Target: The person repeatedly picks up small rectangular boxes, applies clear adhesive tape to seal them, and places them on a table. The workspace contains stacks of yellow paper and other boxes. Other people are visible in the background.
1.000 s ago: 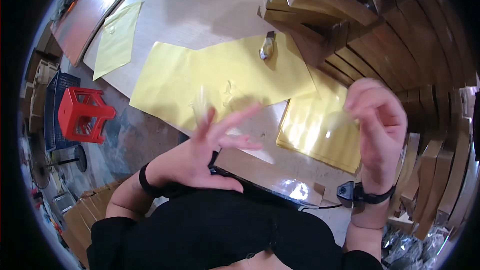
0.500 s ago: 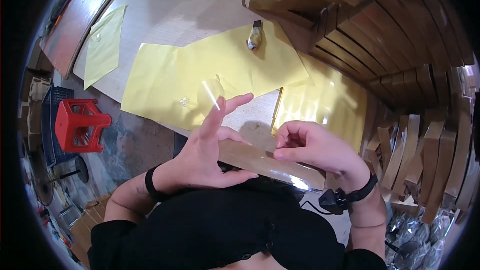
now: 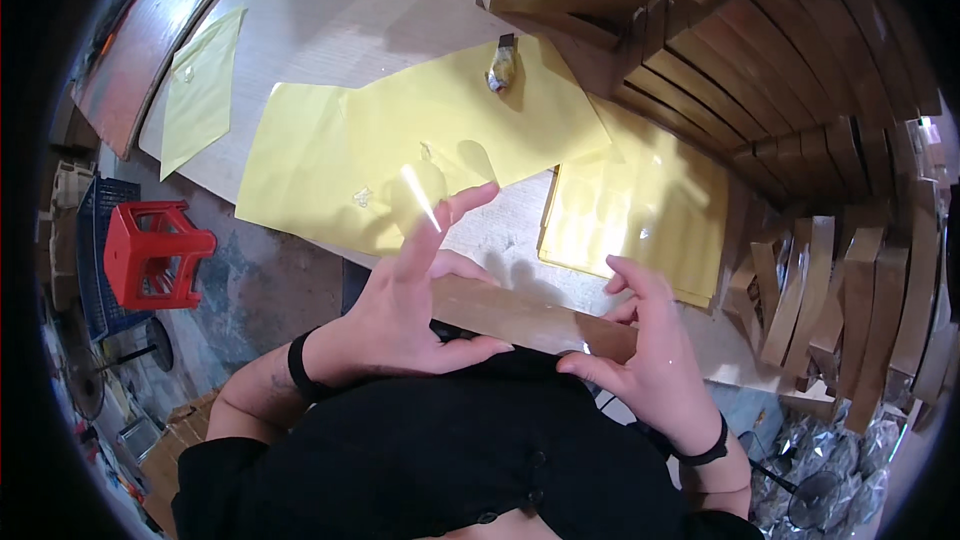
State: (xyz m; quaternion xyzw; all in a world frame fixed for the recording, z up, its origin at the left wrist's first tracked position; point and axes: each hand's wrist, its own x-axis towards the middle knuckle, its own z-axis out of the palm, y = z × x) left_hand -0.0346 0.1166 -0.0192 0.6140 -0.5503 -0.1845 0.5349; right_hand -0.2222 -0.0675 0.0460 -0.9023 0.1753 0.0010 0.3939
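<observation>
A long, narrow brown cardboard box (image 3: pixel 530 318) lies level in front of my chest, spanning both hands. My left hand (image 3: pixel 405 305) grips its left end between thumb and lower fingers, with the index finger raised. At that fingertip a clear round sticker (image 3: pixel 422 198) catches the light. My right hand (image 3: pixel 655 355) is around the box's right end, thumb on the near side and fingers on the far side, the index finger lifted. Beyond the hands lie yellow sheets (image 3: pixel 320 160) and a stack of yellow sheets (image 3: pixel 690 210) showing faint round outlines.
A small tape-wrapped thing with a dark end (image 3: pixel 501 65) rests on a yellow sheet. Another yellow sheet (image 3: pixel 203 90) lies at the table's left edge. Stacked brown boxes (image 3: pixel 740 70) line the right side. A red stool (image 3: pixel 155 255) stands on the floor at left.
My right hand has moved down from above the box to its right end and now holds it there. My left hand keeps its grip with the clear sticker still on its index finger.
</observation>
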